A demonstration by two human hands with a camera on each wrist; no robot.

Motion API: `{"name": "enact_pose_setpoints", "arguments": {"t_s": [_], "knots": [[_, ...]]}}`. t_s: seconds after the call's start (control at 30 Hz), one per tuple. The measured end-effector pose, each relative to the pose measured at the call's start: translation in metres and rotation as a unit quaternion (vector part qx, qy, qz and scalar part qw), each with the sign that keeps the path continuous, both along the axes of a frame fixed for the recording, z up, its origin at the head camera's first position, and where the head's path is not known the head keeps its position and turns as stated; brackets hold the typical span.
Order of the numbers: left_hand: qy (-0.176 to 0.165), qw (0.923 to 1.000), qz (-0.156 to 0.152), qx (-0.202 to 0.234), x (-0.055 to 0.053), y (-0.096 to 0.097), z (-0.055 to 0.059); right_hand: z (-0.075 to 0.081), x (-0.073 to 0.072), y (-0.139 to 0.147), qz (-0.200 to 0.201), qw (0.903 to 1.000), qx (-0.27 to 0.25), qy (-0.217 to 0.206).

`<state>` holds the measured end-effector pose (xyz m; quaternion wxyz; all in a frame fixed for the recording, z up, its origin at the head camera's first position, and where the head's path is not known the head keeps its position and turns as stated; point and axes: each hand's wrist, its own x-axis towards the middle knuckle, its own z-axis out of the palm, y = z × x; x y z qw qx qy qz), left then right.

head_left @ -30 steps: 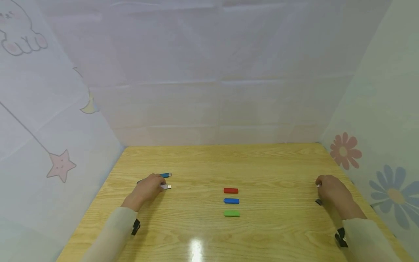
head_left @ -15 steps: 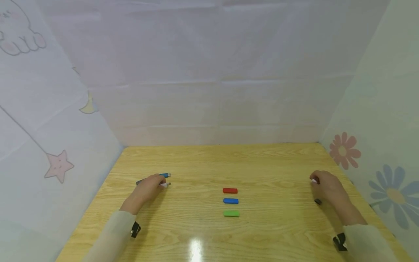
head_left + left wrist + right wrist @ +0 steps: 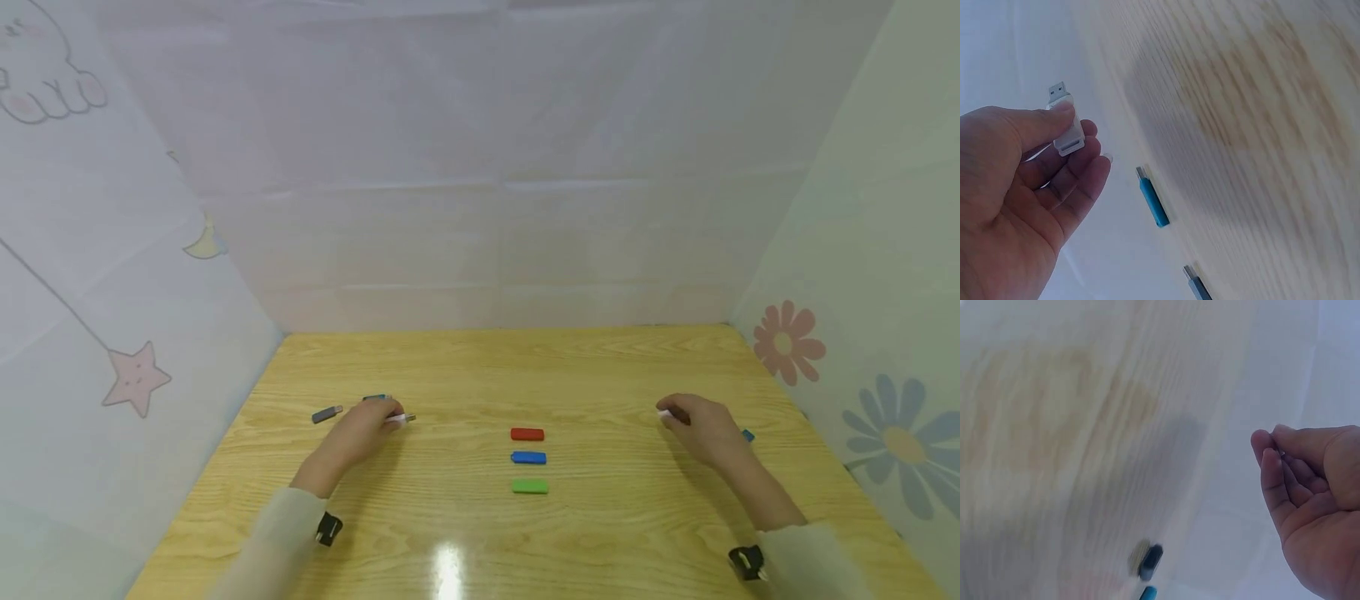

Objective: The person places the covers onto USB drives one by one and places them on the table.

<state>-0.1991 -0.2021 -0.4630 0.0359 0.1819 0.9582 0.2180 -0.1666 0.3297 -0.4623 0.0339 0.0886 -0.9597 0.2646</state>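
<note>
A white USB flash drive (image 3: 1067, 128), its metal plug bare, is pinched between the thumb and fingers of my left hand (image 3: 365, 431) above the table's left side. Behind that hand lie a blue flash drive (image 3: 1154, 202) and a grey flash drive (image 3: 327, 414), plugs showing. On the right, the fingertips of my right hand (image 3: 701, 429) pinch a small white piece (image 3: 663, 413); the fingers hide it in the right wrist view, and its kind is unclear. Near this hand a dark cap-like piece (image 3: 1151, 562) and a blue one (image 3: 747, 435) lie on the wood.
Mid-table, a red stick (image 3: 527, 434), a blue stick (image 3: 528, 457) and a green stick (image 3: 530, 486) lie in a column between the hands. The wooden table (image 3: 600, 533) meets a pale cloth wall (image 3: 495, 250) at the back, with patterned cloth on both sides.
Both hands have moved inward, toward the middle of the table, with the white drive and the white piece. The grey drive has come into fuller view behind the left hand.
</note>
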Motion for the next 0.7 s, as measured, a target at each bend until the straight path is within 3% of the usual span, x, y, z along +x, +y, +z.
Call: {"name": "enact_pose_setpoints", "arguments": {"t_s": [0.47,0.7], "knots": [[0.007,0.9994,-0.028,0.017,0.002,0.028,-0.006,0.002,0.004,-0.038,0.021,0.9986,-0.043,0.023],[0.012,0.9987,-0.047,0.016,0.002,0.040,-0.004,0.007,0.005,-0.052,0.031,0.9983,-0.048,0.014]]}}
